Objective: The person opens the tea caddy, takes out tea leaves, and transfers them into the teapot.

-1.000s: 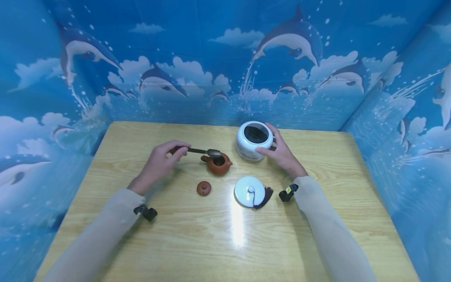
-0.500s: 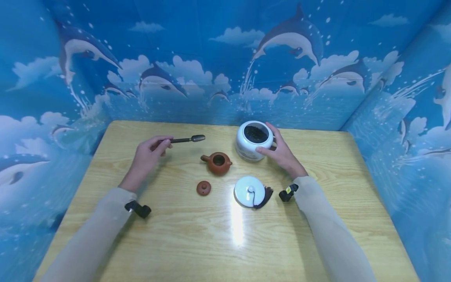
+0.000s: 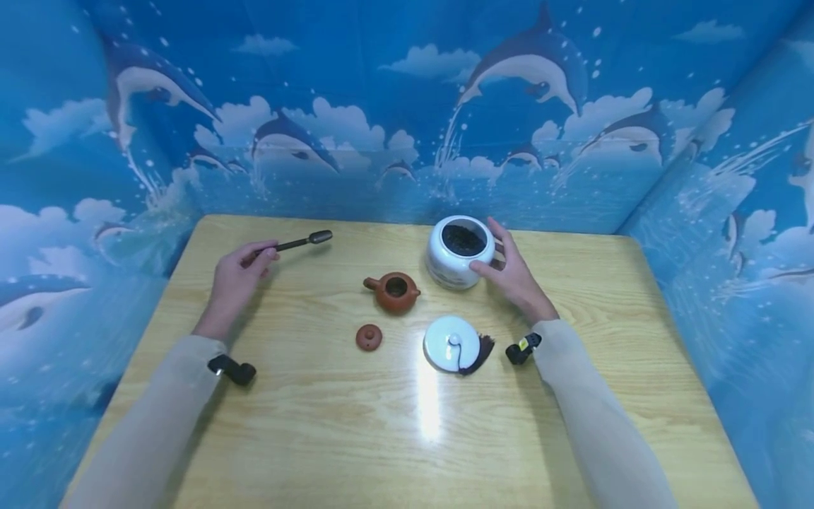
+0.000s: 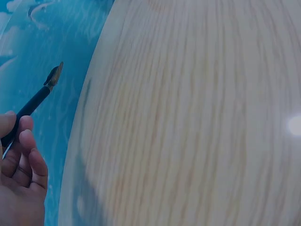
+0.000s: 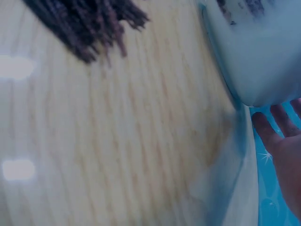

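Observation:
My left hand (image 3: 233, 288) pinches the handle of a dark tea scoop (image 3: 305, 241) between thumb and fingers. The scoop's narrow head points right, toward the back of the table; the left wrist view shows its slim handle (image 4: 34, 102) too. My right hand (image 3: 514, 280) is spread at the right side of a white tea jar (image 3: 445, 272) with dark leaves inside. Its thumb lies right at the jar's wall, and in the right wrist view its fingers (image 5: 267, 131) are extended below the jar. Between the hands stands a small, lidless brown clay teapot (image 3: 396, 302).
The teapot's round lid (image 3: 369, 338) lies in front of it. Right of that lies the jar's white lid (image 3: 448, 345), with a dark tassel (image 3: 482, 353). Dolphin-printed cloth (image 3: 381, 191) closes off the back and sides of the wooden table (image 3: 318, 424).
My left hand has drawn the scoop away from over the teapot, up and to the left. My right hand has eased slightly rightward off the jar, its fingers loosening. The jar, teapot and lids stay put.

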{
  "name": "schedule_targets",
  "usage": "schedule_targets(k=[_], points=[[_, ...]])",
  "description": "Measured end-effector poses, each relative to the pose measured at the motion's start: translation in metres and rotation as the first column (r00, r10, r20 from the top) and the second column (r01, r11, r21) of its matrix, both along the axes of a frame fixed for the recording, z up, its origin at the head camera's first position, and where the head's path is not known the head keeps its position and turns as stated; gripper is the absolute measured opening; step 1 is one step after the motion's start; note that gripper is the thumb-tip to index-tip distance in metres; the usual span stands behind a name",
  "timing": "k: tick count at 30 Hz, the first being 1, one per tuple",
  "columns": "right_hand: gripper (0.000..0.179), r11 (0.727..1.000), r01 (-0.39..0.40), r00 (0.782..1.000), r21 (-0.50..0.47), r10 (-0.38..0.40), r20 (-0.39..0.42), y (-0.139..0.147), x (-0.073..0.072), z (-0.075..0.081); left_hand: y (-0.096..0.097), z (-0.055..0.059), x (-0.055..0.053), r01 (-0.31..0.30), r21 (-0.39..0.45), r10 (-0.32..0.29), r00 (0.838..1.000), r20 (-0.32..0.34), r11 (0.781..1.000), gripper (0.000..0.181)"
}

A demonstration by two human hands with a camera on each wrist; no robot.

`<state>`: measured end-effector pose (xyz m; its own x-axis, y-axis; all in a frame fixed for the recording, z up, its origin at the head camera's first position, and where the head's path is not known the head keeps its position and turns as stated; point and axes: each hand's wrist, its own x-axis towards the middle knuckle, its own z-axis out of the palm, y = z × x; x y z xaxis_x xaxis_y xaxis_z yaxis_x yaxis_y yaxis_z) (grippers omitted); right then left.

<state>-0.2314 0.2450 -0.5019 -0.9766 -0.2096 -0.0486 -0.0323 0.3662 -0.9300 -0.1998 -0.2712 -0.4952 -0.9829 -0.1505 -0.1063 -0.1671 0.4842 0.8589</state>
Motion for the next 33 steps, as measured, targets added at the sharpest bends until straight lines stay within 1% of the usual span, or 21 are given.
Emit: schedule_targets(k=[4,8,13,18,22,26,30,33], points=[[0.092,0.999,0.033,0.999,-0.026,-0.034,-0.035,0.002,0.004,0.007,-0.013,0.000,0.000,-0.040,-0.048,0.041,0.999,0.033,0.998,0.057],[0.086,0.997,0.070,0.992,-0.037,-0.073,-0.103,0.003,0.007,0.015,-0.025,-0.002,-0.001,-0.076,-0.087,0.081,0.996,0.049,0.993,0.059],[0.083,0.995,0.072,0.979,-0.072,-0.084,-0.185,-0.001,0.011,0.024,-0.037,-0.005,-0.002,-0.114,-0.123,0.125,0.989,0.084,0.986,0.062],[0.082,0.993,0.068,0.968,-0.099,-0.089,-0.236,-0.008,0.019,0.034,-0.045,-0.010,-0.001,-0.130,-0.122,0.142,0.985,0.098,0.984,0.063],[0.081,0.993,0.033,0.951,-0.116,-0.067,-0.303,-0.017,0.025,0.045,-0.051,-0.012,0.001,-0.140,-0.133,0.154,0.983,0.101,0.981,0.061],[0.079,0.995,-0.028,0.931,-0.098,-0.010,-0.365,-0.027,0.031,0.052,-0.055,-0.014,0.002,-0.145,-0.141,0.161,0.980,0.116,0.979,0.060],[0.081,0.995,-0.080,0.913,-0.068,0.046,-0.405,-0.039,0.038,0.054,-0.057,-0.014,0.004,-0.143,-0.139,0.161,0.978,0.131,0.980,0.059],[0.083,0.991,-0.120,0.904,-0.064,0.082,-0.419,-0.048,0.042,0.053,-0.060,-0.016,0.004,-0.141,-0.149,0.162,0.977,0.140,0.979,0.059]])
